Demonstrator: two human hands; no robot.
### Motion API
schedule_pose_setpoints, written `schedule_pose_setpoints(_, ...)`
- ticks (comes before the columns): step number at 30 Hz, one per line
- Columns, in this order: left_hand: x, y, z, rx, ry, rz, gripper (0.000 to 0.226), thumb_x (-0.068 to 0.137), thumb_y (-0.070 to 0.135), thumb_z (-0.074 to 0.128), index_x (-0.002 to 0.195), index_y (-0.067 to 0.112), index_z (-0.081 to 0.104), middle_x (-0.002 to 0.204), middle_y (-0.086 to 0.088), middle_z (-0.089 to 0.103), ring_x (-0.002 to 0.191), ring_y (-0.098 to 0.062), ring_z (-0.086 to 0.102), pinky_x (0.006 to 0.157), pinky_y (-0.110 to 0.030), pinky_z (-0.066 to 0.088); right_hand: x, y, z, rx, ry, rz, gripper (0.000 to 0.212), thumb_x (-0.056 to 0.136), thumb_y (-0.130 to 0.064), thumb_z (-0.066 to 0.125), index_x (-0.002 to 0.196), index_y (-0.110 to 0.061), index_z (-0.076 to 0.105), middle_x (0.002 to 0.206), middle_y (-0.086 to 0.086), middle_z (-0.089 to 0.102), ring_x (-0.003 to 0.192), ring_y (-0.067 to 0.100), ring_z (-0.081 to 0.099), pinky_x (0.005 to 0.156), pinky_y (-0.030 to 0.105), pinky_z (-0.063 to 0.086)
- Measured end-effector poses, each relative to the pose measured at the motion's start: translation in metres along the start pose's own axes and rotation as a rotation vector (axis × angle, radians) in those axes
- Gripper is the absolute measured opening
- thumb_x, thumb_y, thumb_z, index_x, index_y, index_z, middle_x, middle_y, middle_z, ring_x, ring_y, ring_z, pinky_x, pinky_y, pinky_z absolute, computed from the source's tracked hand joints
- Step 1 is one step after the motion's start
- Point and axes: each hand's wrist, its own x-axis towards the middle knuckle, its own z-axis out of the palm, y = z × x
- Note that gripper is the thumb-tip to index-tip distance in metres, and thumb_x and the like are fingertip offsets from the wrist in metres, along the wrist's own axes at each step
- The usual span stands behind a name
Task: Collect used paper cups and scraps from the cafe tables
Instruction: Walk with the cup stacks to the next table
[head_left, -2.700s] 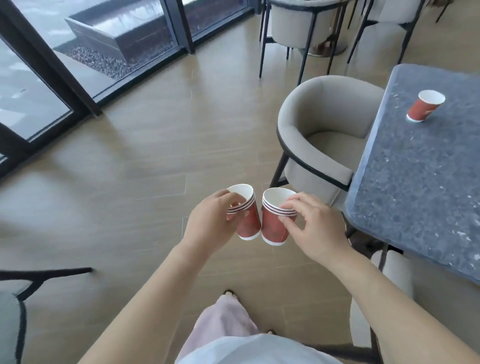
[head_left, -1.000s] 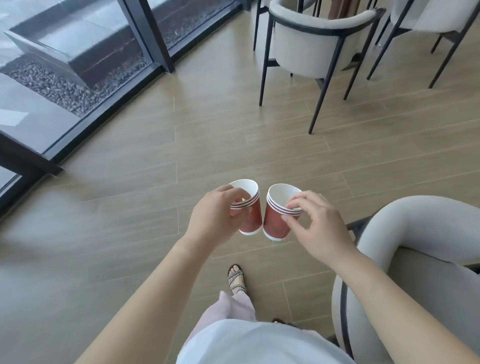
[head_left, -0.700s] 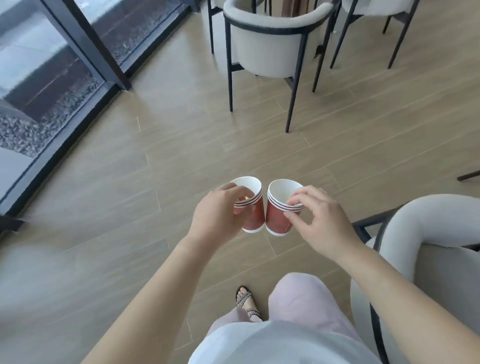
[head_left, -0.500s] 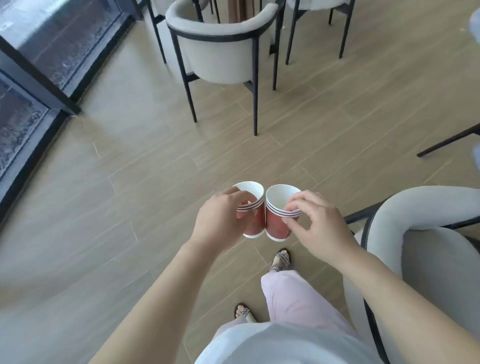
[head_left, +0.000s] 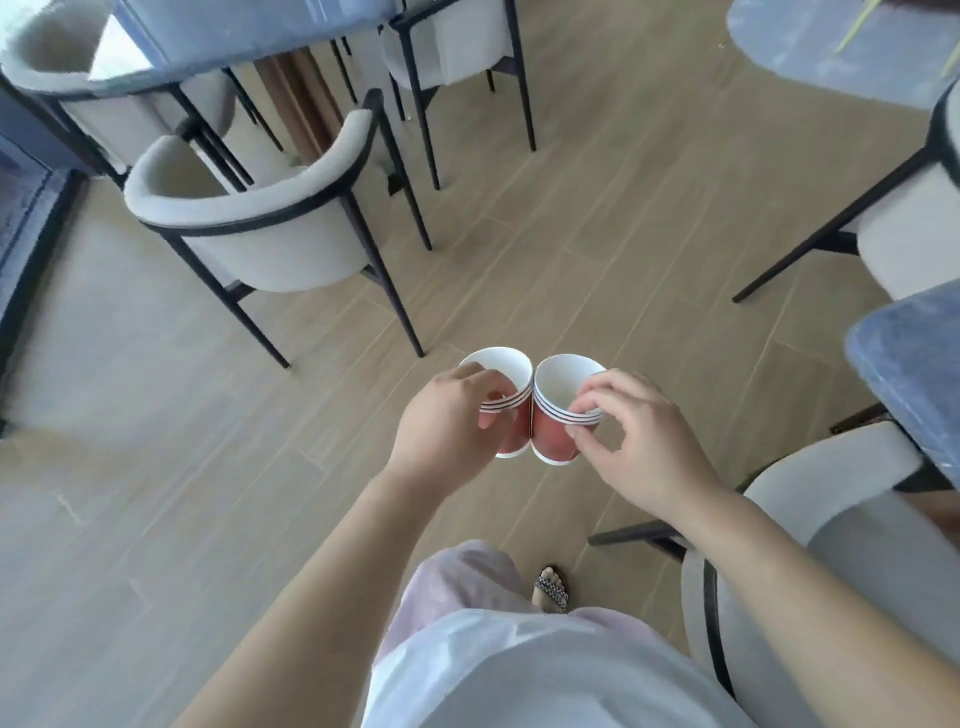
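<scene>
While held side by side, touching, each red paper cup is gripped: left hand (head_left: 447, 421) on left red paper cup (head_left: 511, 415), right hand (head_left: 639, 441) on right red paper cup (head_left: 553, 436).

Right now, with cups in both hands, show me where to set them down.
Nearest bare spot: the grey tabletop corner at right, beside the near chair. The round table beyond it also shows bare top. Open floor lies ahead. Crowded: upper left, chairs packed round the far table.
</scene>
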Motion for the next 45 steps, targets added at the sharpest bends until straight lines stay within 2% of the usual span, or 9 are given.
schedule_pose_setpoints(7,0.141,0.007,0.012,-0.002,-0.138,0.178,0.020,0.077,0.018,0.057,0.094,0.025,0.066,0.096,0.009,0.064,0.087,-0.019,0.059,0.068,-0.036,0.051,0.083,0.046,-0.014,-0.017,0.130,0.171,0.011,0.075,-0.009,0.070,0.083,-0.013,0.066,0.094,-0.004,0.061,0.093,0.015,0.055,0.080,0.014,0.033)
schedule_pose_setpoints(11,0.228,0.023,0.006,-0.019,-0.240,0.321,0.018,0.074,0.024,0.060,0.091,0.027,0.067,0.094,0.008,0.065,0.080,-0.019,0.059,0.064,-0.033,0.051,0.131,0.067,-0.032,-0.030,0.243,0.305,0.012,0.075,-0.009,0.071,0.083,-0.017,0.066,0.094,-0.008,0.060,0.093,0.006,0.050,0.075,-0.001,0.029)
schedule_pose_setpoints(13,0.268,0.037,0.005,-0.013,-0.285,0.405,0.020,0.073,0.028,0.056,0.089,0.029,0.067,0.092,0.009,0.065,0.078,-0.018,0.058,0.062,-0.031,0.049,0.152,0.078,-0.043,-0.031,0.303,0.347,0.011,0.076,-0.011,0.070,0.084,-0.018,0.066,0.093,-0.012,0.057,0.094,0.009,0.053,0.074,0.006,0.034)
schedule_pose_setpoints(16,0.321,0.065,0.016,0.004,-0.344,0.524,0.017,0.076,0.023,0.058,0.090,0.029,0.066,0.093,0.010,0.064,0.079,-0.016,0.059,0.063,-0.031,0.049,0.171,0.098,-0.059,-0.048,0.418,0.407,0.011,0.076,-0.013,0.071,0.084,-0.019,0.066,0.094,-0.014,0.055,0.095,0.012,0.056,0.072,0.026,0.046)
schedule_pose_setpoints(19,0.355,0.101,0.036,0.007,-0.427,0.650,0.016,0.077,0.019,0.059,0.089,0.028,0.065,0.093,0.012,0.063,0.081,-0.013,0.058,0.065,-0.028,0.048,0.172,0.119,-0.075,-0.059,0.544,0.503,0.012,0.076,-0.014,0.071,0.085,-0.019,0.066,0.095,-0.012,0.056,0.094,0.010,0.056,0.075,0.025,0.046)
schedule_pose_setpoints(24,0.385,0.172,0.081,0.009,-0.605,0.857,0.016,0.077,0.018,0.060,0.091,0.025,0.065,0.090,0.010,0.062,0.084,-0.014,0.057,0.068,-0.031,0.048,0.150,0.157,-0.108,-0.102,0.717,0.682,0.010,0.076,-0.016,0.070,0.083,-0.021,0.064,0.095,-0.011,0.059,0.092,0.010,0.055,0.076,0.018,0.040)
schedule_pose_setpoints(33,0.414,0.318,0.184,0.045,-0.808,1.130,0.024,0.075,0.015,0.058,0.092,0.030,0.064,0.094,0.012,0.061,0.088,-0.015,0.059,0.074,-0.035,0.050,0.105,0.237,-0.188,-0.189,0.980,0.911,0.013,0.073,-0.006,0.071,0.083,-0.011,0.066,0.097,-0.001,0.063,0.095,0.025,0.058,0.076,0.033,0.048)
schedule_pose_setpoints(36,0.413,0.369,0.218,0.071,-0.868,1.202,0.026,0.075,0.014,0.055,0.093,0.032,0.063,0.097,0.012,0.061,0.090,-0.015,0.059,0.075,-0.039,0.051,0.084,0.262,-0.217,-0.202,1.020,0.990,0.014,0.073,-0.007,0.071,0.085,-0.011,0.066,0.099,-0.001,0.064,0.096,0.026,0.058,0.076,0.036,0.050)
schedule_pose_setpoints(45,0.390,0.479,0.300,0.160,-0.953,1.475,0.016,0.083,0.017,0.057,0.090,0.029,0.066,0.097,0.010,0.063,0.093,-0.016,0.058,0.074,-0.038,0.051,0.025,0.316,-0.264,-0.242,1.108,1.239,0.014,0.068,-0.006,0.075,0.078,-0.009,0.067,0.100,0.002,0.065,0.092,0.029,0.058,0.075,0.028,0.042)
